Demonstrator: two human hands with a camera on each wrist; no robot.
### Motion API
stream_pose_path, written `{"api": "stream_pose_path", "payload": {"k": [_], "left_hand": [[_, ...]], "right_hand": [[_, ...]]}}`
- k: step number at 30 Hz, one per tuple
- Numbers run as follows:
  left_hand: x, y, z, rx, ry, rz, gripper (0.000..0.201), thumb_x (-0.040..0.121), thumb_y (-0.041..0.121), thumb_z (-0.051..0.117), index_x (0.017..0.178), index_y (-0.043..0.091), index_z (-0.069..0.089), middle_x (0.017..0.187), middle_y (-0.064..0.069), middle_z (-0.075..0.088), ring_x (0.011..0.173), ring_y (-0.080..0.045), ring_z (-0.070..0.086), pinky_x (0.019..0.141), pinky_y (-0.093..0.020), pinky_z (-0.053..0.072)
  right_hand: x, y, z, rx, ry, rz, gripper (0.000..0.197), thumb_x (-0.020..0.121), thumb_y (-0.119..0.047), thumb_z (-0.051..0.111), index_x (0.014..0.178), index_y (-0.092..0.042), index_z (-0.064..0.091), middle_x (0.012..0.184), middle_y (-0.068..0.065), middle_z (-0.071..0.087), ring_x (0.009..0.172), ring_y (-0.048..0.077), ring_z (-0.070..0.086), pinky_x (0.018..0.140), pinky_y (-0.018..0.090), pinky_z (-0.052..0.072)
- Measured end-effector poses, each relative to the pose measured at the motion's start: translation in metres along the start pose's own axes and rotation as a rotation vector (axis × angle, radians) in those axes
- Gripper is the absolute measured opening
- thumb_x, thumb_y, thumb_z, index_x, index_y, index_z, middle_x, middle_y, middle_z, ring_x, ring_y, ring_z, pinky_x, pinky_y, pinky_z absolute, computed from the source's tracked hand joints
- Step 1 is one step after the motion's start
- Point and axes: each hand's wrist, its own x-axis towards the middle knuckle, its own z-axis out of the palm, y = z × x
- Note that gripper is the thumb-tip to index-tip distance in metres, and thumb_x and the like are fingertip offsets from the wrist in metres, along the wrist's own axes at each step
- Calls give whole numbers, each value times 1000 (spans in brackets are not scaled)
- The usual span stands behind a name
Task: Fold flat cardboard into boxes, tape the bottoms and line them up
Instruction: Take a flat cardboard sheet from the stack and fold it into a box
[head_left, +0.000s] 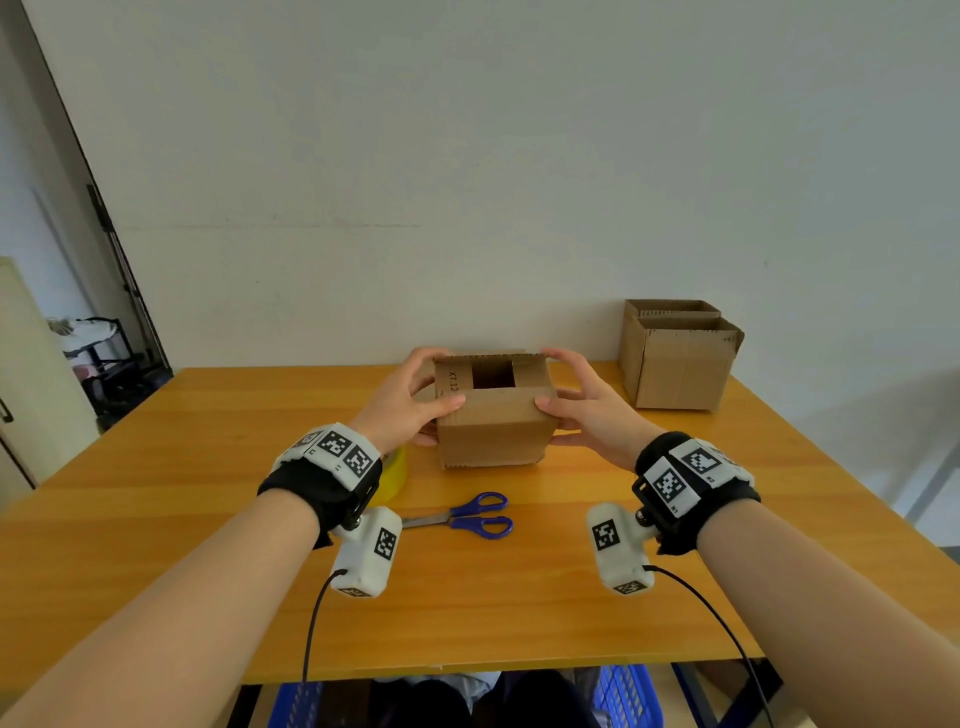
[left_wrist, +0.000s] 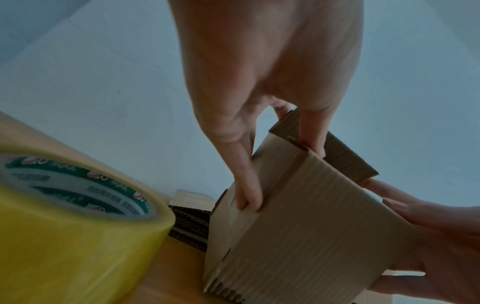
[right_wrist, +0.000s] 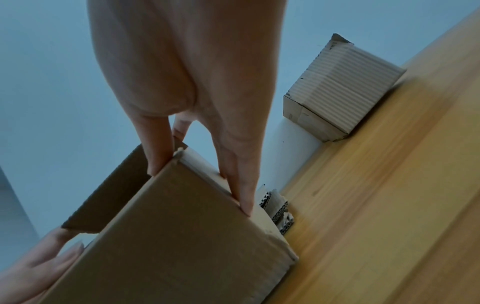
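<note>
Head view: the box (head_left: 493, 410) stands mid-worktop (head_left: 208, 493) between both hands, the left hand (head_left: 410, 397) and right hand (head_left: 584, 402) each curled round a side, the half-closed flaps facing up.

Left wrist view: the tape roll (left_wrist: 72, 226) lies just beside the left hand, nearer it than the right.

Right wrist view: finished boxes (right_wrist: 340, 90) stand well apart, rightward by the wall.

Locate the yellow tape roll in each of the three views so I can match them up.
Head: the yellow tape roll is left of centre, mostly hidden behind the left wrist band, on the table.
Left wrist: it fills the lower left corner, close to the lens.
Right wrist: not in it.
Shared landmark: the cardboard box held between both hands, seen in all three views.
</note>
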Motion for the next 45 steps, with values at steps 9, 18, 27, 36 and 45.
{"api": "stream_pose_path", "payload": {"k": [9, 18, 27, 36, 45], "left_hand": [[8, -1, 0, 72, 37, 0, 28, 90, 25, 61, 116, 36, 63, 126, -3, 57, 106, -21, 60, 72, -45, 59], [23, -1, 5, 199, 43, -74, 38, 96, 33, 50, 133, 29, 52, 141, -4, 49, 101, -28, 62, 62, -32, 59], [23, -6, -3, 229, -18, -64, 46, 100, 37, 38, 146, 35, 32, 138, -1, 45, 112, -30, 57, 75, -38, 58], [-4, -44, -35, 624, -58, -184, 44, 92, 47, 51, 93, 5, 64, 87, -14, 67, 70, -18, 57, 67, -32, 47], [-19, -53, -47, 843, -232, -188, 62, 71, 12, 81, 116, 16, 38, 122, -11, 59, 110, -24, 57, 88, -31, 49]], "right_hand": [[4, -6, 10, -169, 34, -26, 31, 99, -23, 49, 126, -36, 51, 110, -9, 57, 95, 16, 60, 81, 35, 55], [21, -6, 31, -1092, 112, -190, 62, 96, -52, 41, 149, -22, 28, 161, -3, 0, 147, 18, -8, 117, 47, -4], [26, -8, 46, -1282, -1, -348, 52, 103, -31, 35, 151, -19, 21, 158, -2, 20, 146, 14, 14, 118, 32, 5], [25, -13, 46, -1248, -8, -315, 50, 103, -31, 34, 150, -19, 24, 157, -2, 24, 145, 15, 18, 117, 29, 8], [24, -11, 48, -1241, 8, -302, 48, 103, -30, 34, 149, -20, 26, 156, -2, 25, 144, 14, 20, 116, 29, 9]]}}
